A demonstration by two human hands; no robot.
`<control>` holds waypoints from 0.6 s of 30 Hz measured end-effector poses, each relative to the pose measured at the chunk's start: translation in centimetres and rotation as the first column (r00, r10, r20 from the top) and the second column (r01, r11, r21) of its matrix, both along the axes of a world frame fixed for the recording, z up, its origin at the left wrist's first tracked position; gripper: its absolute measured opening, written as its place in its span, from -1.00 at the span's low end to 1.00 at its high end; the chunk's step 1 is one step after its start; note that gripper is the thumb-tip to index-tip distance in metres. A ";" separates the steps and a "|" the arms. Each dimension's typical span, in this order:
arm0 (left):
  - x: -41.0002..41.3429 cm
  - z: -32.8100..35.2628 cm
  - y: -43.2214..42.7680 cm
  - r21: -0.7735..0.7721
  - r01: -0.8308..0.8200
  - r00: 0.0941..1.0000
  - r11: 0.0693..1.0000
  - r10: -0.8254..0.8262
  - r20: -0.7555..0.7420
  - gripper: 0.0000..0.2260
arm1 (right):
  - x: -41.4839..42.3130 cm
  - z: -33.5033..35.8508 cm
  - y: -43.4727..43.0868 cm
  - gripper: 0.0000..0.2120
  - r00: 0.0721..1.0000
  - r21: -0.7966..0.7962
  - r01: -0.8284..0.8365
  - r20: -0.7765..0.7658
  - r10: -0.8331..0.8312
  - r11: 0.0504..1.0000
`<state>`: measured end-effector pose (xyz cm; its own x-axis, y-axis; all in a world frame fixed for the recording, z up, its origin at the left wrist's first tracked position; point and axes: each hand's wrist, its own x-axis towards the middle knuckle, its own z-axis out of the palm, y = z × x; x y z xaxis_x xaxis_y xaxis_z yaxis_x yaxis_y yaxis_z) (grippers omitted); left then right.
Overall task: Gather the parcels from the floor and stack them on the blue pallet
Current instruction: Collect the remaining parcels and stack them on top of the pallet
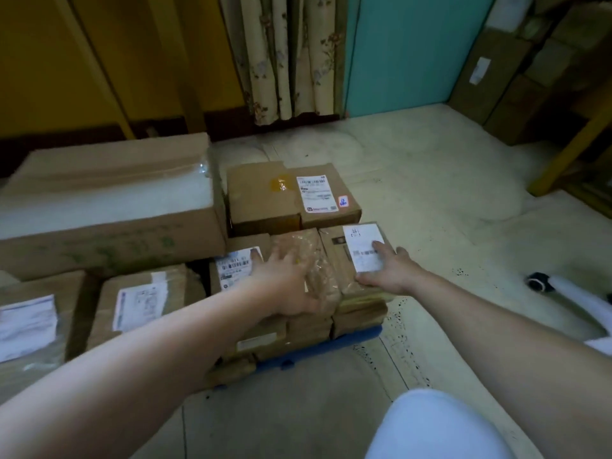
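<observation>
Pale floor [430,193], yellow wall [99,61] behind. Parcels sit stacked on the blue pallet [357,337], near middle. Left hand [284,283] rests fingers-spread on the crinkly wrapped parcel [318,256]; right hand [390,270] lies flat on the labelled box [361,240], nothing gripped. Looks light, stiff cardboard imo, so grab the side edges.

Much of the pallet and its load is out of sight.
Only a front strip of the blue pallet [357,339] shows under the stacked parcels. The left hand [284,283] covers part of the plastic-wrapped parcel [314,246], and the right hand [387,270] hides a lower corner of the white label [362,241] beside it. Print on every label is too blurred to read. The long carton [109,226] and the labelled parcel [29,326] are cut off by the left edge. A white-and-black object [543,283] runs off the right edge, and what it is cannot be told.
</observation>
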<state>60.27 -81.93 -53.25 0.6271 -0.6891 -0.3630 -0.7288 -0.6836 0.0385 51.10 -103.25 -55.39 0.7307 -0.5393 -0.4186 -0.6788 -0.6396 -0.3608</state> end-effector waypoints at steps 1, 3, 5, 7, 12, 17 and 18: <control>-0.1 -1.1 -0.3 0.053 -0.006 1.000 0.999 0.005 0.003 -0.07 | 0.1 -0.8 -0.7 -0.03 1.000 0.058 -0.007 0.025 0.005 0.998; -0.4 -2.5 -0.9 0.122 -0.002 0.999 0.993 -0.003 0.040 -0.04 | 0.5 -2.0 -1.8 -0.01 0.995 0.097 -0.043 0.091 0.034 0.994; -0.5 -3.0 -1.6 0.135 -0.012 0.998 0.991 0.003 0.065 -0.03 | 0.9 -2.7 -2.6 -0.01 0.990 0.092 -0.075 0.128 0.063 0.993; -0.8 -3.2 -2.1 0.143 -0.022 0.999 0.989 0.014 0.051 -0.05 | 1.0 -3.3 -3.1 -0.01 0.987 0.095 -0.099 0.133 0.086 0.991; -1.3 -3.6 -1.8 0.158 -0.005 0.998 0.987 -0.003 0.056 -0.05 | 0.3 -4.3 -3.5 -0.01 0.984 0.089 -0.133 0.131 0.121 0.987; -0.7 -3.7 -1.9 0.103 -0.064 0.997 0.993 0.059 0.047 -0.08 | 1.0 -3.8 -4.0 -0.14 0.985 0.024 -0.134 0.116 0.130 0.991; -0.5 -3.7 -2.2 0.070 -0.083 0.996 0.994 0.080 0.036 -0.11 | 1.3 -3.7 -4.2 -0.18 0.985 -0.003 -0.116 0.126 0.116 0.993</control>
